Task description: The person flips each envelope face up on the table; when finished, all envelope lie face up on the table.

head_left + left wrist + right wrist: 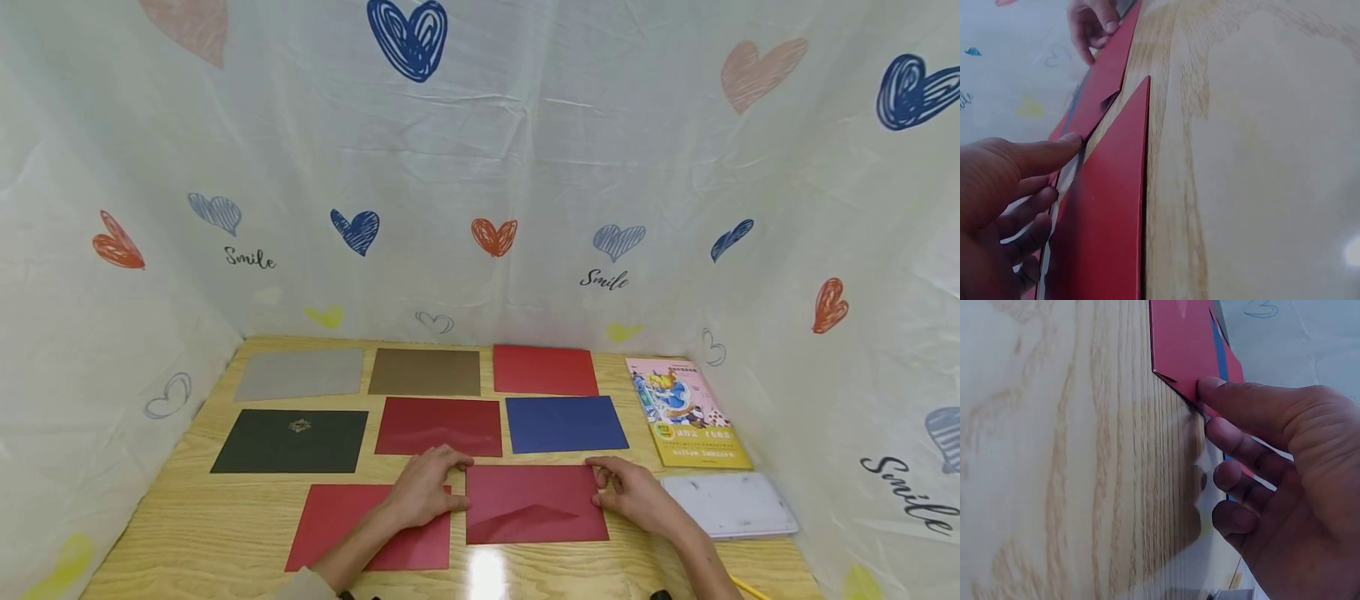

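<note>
A dark red paper envelope (537,504) lies at the front middle of the table, with a crease across its lower half. My left hand (429,492) holds its left edge, thumb low and index finger near the upper corner. At the opposite edge, my right hand (633,493) pinches it between thumb and fingers. The right wrist view shows that thumb (1241,400) on the red paper, the other fingers curled below. In the left wrist view, the left thumb (1047,153) touches the envelope's corner. Beneath my left forearm, a brighter red envelope (337,521) is partly covered.
Behind lie a dark green envelope (291,442) with a gold emblem, another dark red one (438,425) and a blue one (567,423). Farther back are grey (302,373), brown (425,372) and red (545,369) ones. A picture book (690,408) and a white slab (727,503) sit right.
</note>
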Available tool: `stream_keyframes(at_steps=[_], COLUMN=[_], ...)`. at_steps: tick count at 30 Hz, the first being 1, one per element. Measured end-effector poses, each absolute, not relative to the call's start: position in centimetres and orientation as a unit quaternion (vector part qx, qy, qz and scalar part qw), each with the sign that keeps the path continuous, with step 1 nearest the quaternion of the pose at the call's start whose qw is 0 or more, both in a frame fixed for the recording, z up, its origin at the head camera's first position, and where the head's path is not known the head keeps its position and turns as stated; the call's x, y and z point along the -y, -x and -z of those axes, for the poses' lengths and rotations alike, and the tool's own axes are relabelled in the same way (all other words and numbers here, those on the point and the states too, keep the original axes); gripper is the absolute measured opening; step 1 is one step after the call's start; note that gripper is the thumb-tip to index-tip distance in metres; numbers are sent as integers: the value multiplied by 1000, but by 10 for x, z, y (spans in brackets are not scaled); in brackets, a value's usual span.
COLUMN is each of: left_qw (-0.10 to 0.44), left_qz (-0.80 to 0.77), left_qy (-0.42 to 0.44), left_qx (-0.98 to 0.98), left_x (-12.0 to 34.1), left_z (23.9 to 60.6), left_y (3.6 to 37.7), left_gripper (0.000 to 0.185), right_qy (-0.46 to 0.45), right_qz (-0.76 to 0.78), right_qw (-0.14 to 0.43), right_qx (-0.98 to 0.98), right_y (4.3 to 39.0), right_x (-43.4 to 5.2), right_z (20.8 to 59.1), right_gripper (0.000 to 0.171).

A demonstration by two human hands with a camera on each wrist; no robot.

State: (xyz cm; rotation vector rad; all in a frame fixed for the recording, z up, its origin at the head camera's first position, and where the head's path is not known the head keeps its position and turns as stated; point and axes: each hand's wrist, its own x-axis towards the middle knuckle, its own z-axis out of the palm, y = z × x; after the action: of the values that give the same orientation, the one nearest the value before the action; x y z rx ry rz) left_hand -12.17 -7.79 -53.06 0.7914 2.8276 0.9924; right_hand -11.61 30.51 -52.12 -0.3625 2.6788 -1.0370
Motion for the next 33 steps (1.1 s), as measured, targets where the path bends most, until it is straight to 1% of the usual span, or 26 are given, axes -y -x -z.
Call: stream_keyframes(at_steps=[3,8,33], left_qw=[20,27,33], left_qz=[-311,-296,-292], left_qy=[-265,-269,-276], left_qx=[-912,-916,-915], left_x=[78,77,79], left_z=[530,530,529], left_y=[122,122,123], left_gripper=[50,46,48], right_qy=[134,130,149], right_qz=[344,335,318], right_qw=[123,129,128], right_qx=[-921,-924,-927], right_y=[117,118,119], right_x=[-304,-302,-303], right_z=[522,522,522], right_gripper=[46,44,40])
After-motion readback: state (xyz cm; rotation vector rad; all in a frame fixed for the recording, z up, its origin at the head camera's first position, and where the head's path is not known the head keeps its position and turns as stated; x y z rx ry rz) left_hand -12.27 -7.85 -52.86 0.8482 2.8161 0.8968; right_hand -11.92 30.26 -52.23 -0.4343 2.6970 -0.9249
